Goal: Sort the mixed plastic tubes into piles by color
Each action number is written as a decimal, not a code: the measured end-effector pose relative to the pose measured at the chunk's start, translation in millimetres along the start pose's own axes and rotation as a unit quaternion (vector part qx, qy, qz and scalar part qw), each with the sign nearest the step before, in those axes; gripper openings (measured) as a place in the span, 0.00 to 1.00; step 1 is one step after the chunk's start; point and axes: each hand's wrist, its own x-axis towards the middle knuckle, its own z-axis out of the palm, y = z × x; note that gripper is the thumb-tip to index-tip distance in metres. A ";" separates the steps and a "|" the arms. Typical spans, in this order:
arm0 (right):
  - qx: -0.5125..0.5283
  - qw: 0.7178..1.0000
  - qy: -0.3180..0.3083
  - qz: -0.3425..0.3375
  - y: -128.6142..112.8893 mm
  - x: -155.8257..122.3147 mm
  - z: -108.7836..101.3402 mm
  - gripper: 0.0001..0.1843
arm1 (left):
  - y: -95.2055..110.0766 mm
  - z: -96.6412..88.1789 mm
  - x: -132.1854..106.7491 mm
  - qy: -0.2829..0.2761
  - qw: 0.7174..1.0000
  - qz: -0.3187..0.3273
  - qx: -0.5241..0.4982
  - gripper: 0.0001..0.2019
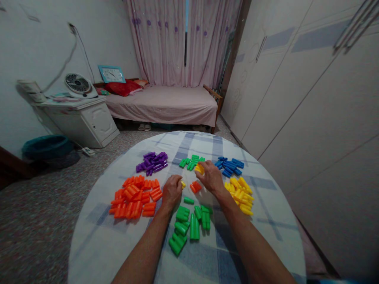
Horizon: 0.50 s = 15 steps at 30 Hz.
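My right hand point(211, 176) is closed on a yellow tube-like plastic piece point(199, 169) over the middle of the table. Opposite it, my left hand point(172, 191) has its fingers curled, with a small yellow plastic piece point(183, 184) showing at the fingertips. Between the hands lies a small orange-red group of pieces point(195, 187). Nearer to me are larger green pieces point(194, 227), and a smaller green pile point(193, 161) lies beyond the hands. Orange pieces point(134, 197) are heaped left of my left hand. Yellow pieces point(240, 193) sit beside my right forearm, partly hidden.
Purple pieces point(152, 162) lie at the far left of the round table point(97, 236), blue ones point(230, 166) at the far right. Beyond stand a bed point(166, 103) and a white cabinet point(85, 122) bearing a fan point(79, 83). Wardrobe doors point(296, 98) line the right side.
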 end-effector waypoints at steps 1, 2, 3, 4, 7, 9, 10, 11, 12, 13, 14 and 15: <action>-0.003 0.999 0.022 0.028 12.8 -8.3 -7.2 0.18 | -0.3 0.2 0.0 0.000 1.000 0.000 0.002 0.11; -0.009 0.998 0.030 0.050 26.8 -17.2 -13.3 0.18 | -0.5 0.4 0.1 -0.001 1.000 0.000 0.003 0.11; -0.018 0.997 0.036 0.071 41.1 -26.3 -17.8 0.18 | -0.6 0.5 0.3 -0.002 1.000 0.001 0.004 0.11; -0.029 0.995 0.035 0.091 55.1 -35.2 -20.8 0.18 | -0.8 0.6 0.5 -0.003 1.000 0.003 0.004 0.11; -0.056 0.990 0.012 0.131 88.3 -57.8 -22.1 0.17 | -0.8 0.2 1.2 -0.004 1.000 0.009 0.006 0.11; -0.068 0.989 -0.001 0.131 99.3 -67.4 -20.3 0.16 | -0.3 -0.4 1.5 -0.005 1.000 0.012 0.008 0.11; -0.073 0.989 -0.003 0.128 101.5 -70.4 -19.5 0.16 | 0.0 -0.7 1.6 -0.005 1.000 0.014 0.009 0.11; -0.076 0.989 -0.004 0.124 102.2 -72.4 -19.1 0.15 | 0.3 -0.9 1.5 -0.006 1.000 0.015 0.010 0.11; -0.077 0.990 -0.004 0.121 101.8 -73.5 -18.9 0.15 | 0.4 -1.1 1.4 -0.006 1.000 0.015 0.011 0.10; -0.074 0.990 -0.003 0.118 100.9 -73.9 -19.0 0.15 | 0.5 -1.2 1.2 -0.006 1.000 0.015 0.012 0.10; -0.065 0.991 -0.001 0.115 100.3 -73.9 -19.0 0.15 | 0.4 -1.2 1.0 -0.005 1.000 0.014 0.013 0.10; -0.049 0.993 0.004 0.110 100.4 -73.6 -18.9 0.15 | 0.1 -1.0 0.8 -0.004 1.000 0.013 0.014 0.10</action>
